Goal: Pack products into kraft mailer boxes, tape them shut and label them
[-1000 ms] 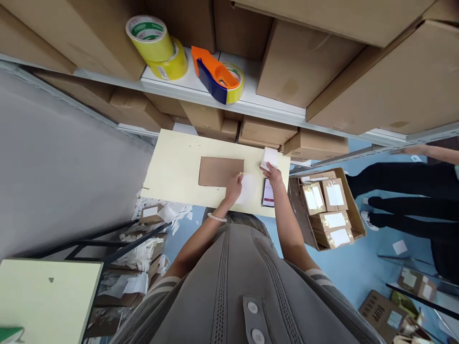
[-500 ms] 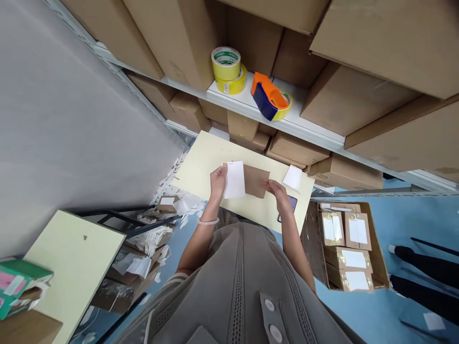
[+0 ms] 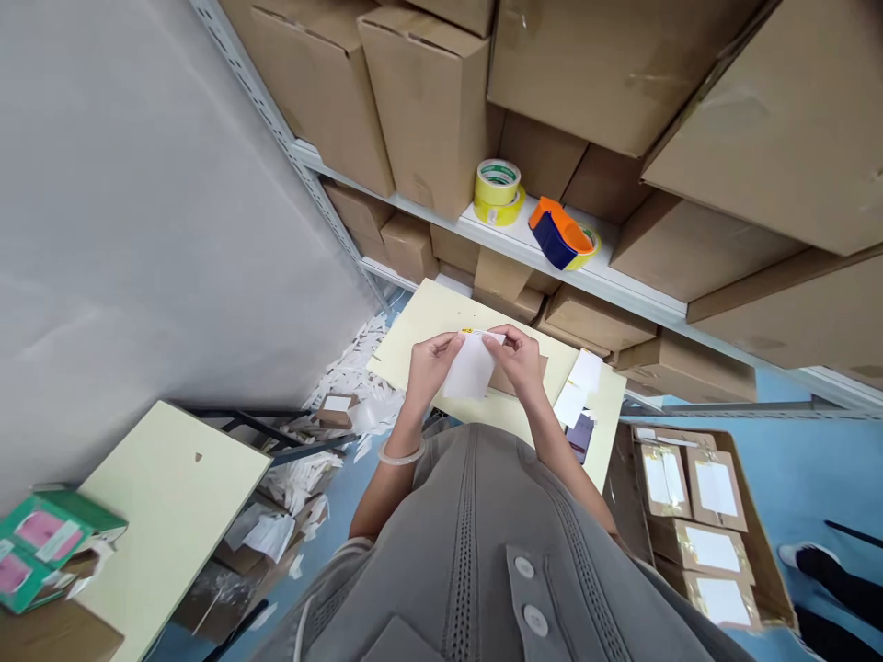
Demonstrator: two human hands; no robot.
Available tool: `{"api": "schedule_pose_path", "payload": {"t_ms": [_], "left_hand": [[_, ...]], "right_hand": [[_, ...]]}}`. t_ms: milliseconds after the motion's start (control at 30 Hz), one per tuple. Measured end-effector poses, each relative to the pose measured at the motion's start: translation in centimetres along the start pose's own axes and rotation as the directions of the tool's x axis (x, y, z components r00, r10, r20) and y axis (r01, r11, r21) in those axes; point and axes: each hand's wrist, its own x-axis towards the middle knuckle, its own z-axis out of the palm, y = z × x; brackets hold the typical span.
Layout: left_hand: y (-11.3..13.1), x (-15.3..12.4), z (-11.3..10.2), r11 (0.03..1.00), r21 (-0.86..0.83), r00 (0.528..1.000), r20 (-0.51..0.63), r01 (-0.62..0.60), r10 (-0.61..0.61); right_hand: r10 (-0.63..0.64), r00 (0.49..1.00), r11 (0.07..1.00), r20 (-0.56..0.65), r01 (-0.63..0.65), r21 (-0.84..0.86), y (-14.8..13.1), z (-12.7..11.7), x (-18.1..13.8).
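A white paper label (image 3: 467,370) with a small yellow mark on its top edge hangs between my two hands. My left hand (image 3: 428,368) pinches its upper left corner between thumb and fingers. At the upper right corner, my right hand (image 3: 519,360) closes on it in the same way. A flat brown cardboard piece (image 3: 502,381) lies on the pale table (image 3: 407,336), partly hidden behind the label and my right hand. Right of my right hand are white paper slips (image 3: 580,379), beside a phone (image 3: 579,436) that they partly overlap.
Yellow tape rolls (image 3: 498,191) and an orange and blue tape dispenser (image 3: 562,234) sit on the shelf (image 3: 514,241) ahead, among cardboard boxes. An open carton (image 3: 749,515) of labelled boxes stands at right, near a person's legs (image 3: 838,575). Paper scraps (image 3: 349,363) litter the floor at left.
My right hand has left the cardboard's right side and taken the label's other corner. The label has lifted and tilted. White slips at right now spread towards the phone. The view has shifted.
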Motion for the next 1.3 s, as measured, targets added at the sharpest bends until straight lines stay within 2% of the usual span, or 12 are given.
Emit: {"api": "schedule_pose_path", "payload": {"t_ms": [167,333,400,533,567,667,767,933,1100,1300], "left_hand": [[0.7,-0.1,-4.0,0.997,-0.051,0.996,-0.072,-0.05,0.046],[0.3,-1.0,-6.7,0.998,-0.028,0.998,-0.047,-0.049,0.048],[0.0,-1.2,-7.3,0.999,-0.044,0.997,-0.075,-0.031,0.028],[-0.6,-1.4,-7.9,0.988,-0.152,0.97,-0.243,-0.015,-0.022],[-0.7,-1.4,-7.9,0.983,-0.18,0.956,-0.292,-0.022,-0.032],[-0.8,-1.7,-7.7,0.969,-0.241,0.927,-0.371,-0.046,-0.049],[-0.9,-2.0,-7.4,0.95,-0.311,0.939,-0.337,-0.04,-0.071],[-1.0,-2.2,-7.1,0.927,-0.373,0.955,-0.286,-0.032,-0.082],[-1.1,-2.0,-6.9,0.956,-0.287,0.956,-0.291,-0.065,-0.022],[-1.4,-1.9,-6.5,0.973,-0.197,0.948,-0.314,-0.122,0.055]], "right_hand": [[-0.107,0.992,0.978,0.064,0.117,-0.173,-1.9,2.3,0.5],[-0.193,0.951,0.913,0.242,0.265,-0.311,-3.4,4.4,0.9],[-0.229,0.935,0.868,0.27,0.322,-0.379,-3.7,5.3,0.9],[-0.393,0.913,0.759,0.108,0.388,-0.522,-4.0,8.1,-0.3],[-0.423,0.9,0.737,0.102,0.407,-0.539,-4.0,9.0,-0.8],[-0.435,0.873,0.699,0.22,0.481,-0.528,-3.7,11.5,-2.3],[-0.407,0.873,0.723,0.269,0.488,-0.489,-3.3,12.7,-3.1],[-0.362,0.906,0.817,0.221,0.423,-0.393,-3.1,12.5,-3.0],[-0.317,0.932,0.9,0.174,0.354,-0.254,-3.2,11.9,-3.1],[-0.299,0.942,0.922,0.152,0.326,-0.207,-3.2,11.5,-3.1]]}}
